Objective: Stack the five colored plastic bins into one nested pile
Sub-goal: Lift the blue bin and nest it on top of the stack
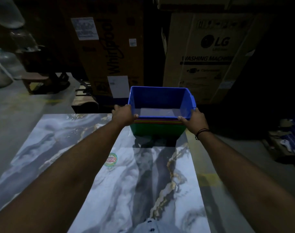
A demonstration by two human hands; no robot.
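A nested pile of bins stands at the far right corner of the marble-patterned table (79, 148). The blue bin (160, 100) is on top, open side up. Under its near rim show thin red, yellow and purple rims (158, 121), and a green bin (157, 130) forms the outside at the bottom. My left hand (124, 114) grips the pile's near left corner at the blue rim. My right hand (193, 119) grips the near right corner, thumb over the blue rim.
Two tall cardboard appliance boxes, one brown (108, 52) and one marked LG washing machine (209, 56), stand just behind the table. A low wooden stool (34, 79) sits on the floor at far left. A round sticker (111, 159) lies on the tabletop. Clutter fills the floor at right.
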